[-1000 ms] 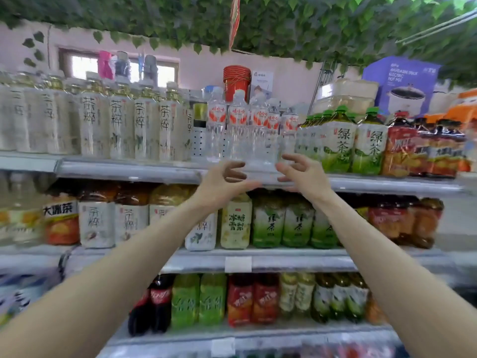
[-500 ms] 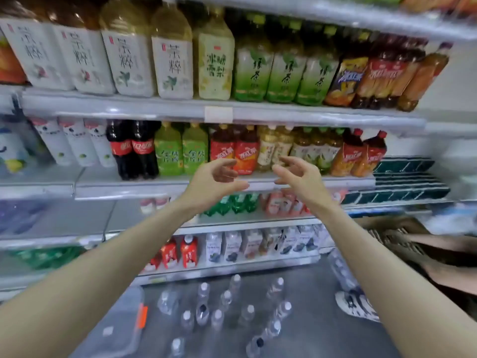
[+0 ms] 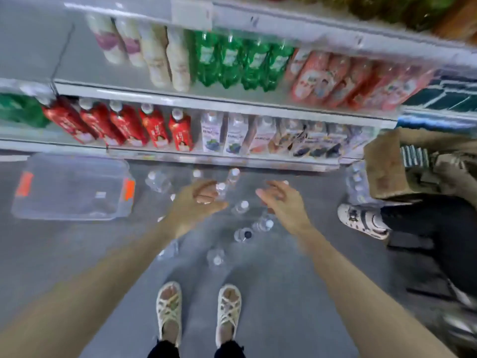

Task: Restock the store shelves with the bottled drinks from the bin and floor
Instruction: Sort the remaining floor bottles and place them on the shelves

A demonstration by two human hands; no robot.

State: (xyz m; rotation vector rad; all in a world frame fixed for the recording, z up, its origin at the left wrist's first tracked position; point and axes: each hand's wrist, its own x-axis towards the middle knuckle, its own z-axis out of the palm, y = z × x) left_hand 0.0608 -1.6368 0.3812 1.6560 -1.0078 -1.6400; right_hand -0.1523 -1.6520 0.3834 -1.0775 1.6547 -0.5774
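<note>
**Q:** anyone see where the bottles (image 3: 242, 206) are?

**A:** Loose on the floor (image 3: 77, 254). They're clear ones with white caps, standing in a scatter between the bottom shelf (image 3: 180, 157) and the person's sandals (image 3: 169, 306). A clear bin (image 3: 69, 215) with orange latches sits off to their left.

**Q:** and the hands?

**A:** Left grip (image 3: 196, 202) and right grip (image 3: 281, 205) both hang over the scatter, palms facing each other. Fingers are loosely curled, nothing in either. Can't tell if they touch a bottle, it's blurry. Someone else's shoe (image 3: 361, 220) is off to the right, near a cardboard box (image 3: 382, 164).
</note>
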